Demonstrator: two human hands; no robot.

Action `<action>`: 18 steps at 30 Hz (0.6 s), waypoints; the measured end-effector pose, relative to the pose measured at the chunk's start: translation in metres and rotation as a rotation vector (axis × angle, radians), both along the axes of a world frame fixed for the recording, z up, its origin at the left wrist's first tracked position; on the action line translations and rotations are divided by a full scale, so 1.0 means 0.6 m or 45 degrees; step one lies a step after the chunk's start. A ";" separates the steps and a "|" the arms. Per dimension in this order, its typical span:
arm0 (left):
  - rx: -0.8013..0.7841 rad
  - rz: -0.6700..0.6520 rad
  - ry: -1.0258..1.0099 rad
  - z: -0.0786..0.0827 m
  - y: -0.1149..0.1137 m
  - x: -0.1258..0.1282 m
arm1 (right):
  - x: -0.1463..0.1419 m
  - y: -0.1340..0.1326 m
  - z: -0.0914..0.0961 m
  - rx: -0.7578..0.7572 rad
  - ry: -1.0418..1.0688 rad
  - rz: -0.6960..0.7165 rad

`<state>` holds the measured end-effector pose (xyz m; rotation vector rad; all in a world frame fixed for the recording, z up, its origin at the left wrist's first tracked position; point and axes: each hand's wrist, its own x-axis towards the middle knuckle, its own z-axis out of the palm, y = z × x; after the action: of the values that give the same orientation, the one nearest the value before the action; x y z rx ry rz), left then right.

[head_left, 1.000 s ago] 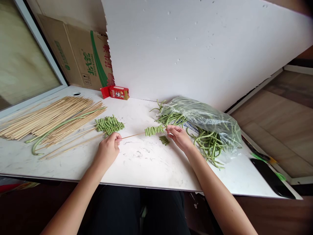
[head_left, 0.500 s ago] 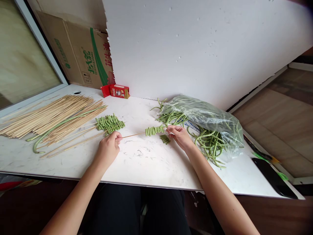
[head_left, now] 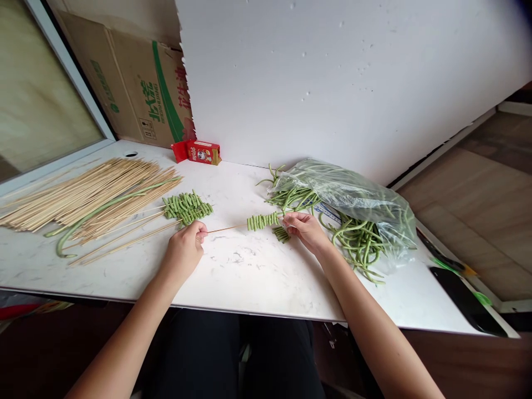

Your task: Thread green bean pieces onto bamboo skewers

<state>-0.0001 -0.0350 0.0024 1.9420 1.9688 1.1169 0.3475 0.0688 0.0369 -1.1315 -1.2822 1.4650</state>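
My left hand (head_left: 190, 239) pinches the bare end of a thin wooden skewer (head_left: 226, 228). Several short pieces of green bean (head_left: 261, 221) are threaded side by side along the skewer's right part. At its tip, my right hand (head_left: 302, 227) is closed, the fingertips pinching the end; whether a bean piece is between them is hidden. Just below that hand lies a small pile of cut bean pieces (head_left: 281, 234). Beyond my left hand, filled bean skewers (head_left: 187, 207) rest on the table with their sticks pointing left.
Many bare skewers (head_left: 103, 191) cover the left of the table, a long bean (head_left: 89, 220) across them. A clear plastic bag (head_left: 353, 188) with long beans (head_left: 359, 244) lies right. A red box (head_left: 203, 152) stands at the back; a black phone-like slab (head_left: 465, 299) lies near the right edge.
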 end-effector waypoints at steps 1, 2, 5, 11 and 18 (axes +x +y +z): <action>-0.002 0.001 0.001 0.000 0.000 0.000 | -0.001 -0.001 0.000 -0.003 0.007 -0.003; -0.007 0.003 0.002 0.000 0.000 0.000 | -0.001 -0.001 0.000 -0.002 0.013 -0.006; -0.020 0.006 0.000 0.001 0.000 -0.001 | -0.003 -0.002 0.000 0.012 0.008 -0.006; -0.032 0.020 0.007 0.002 0.000 -0.001 | -0.003 -0.001 -0.003 0.032 -0.027 -0.004; -0.034 0.025 0.013 -0.001 0.002 -0.001 | -0.005 -0.002 -0.004 0.063 -0.058 0.000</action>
<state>-0.0006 -0.0339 0.0021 1.9226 2.0020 1.0823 0.3448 0.0675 0.0345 -1.1378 -1.3425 1.4076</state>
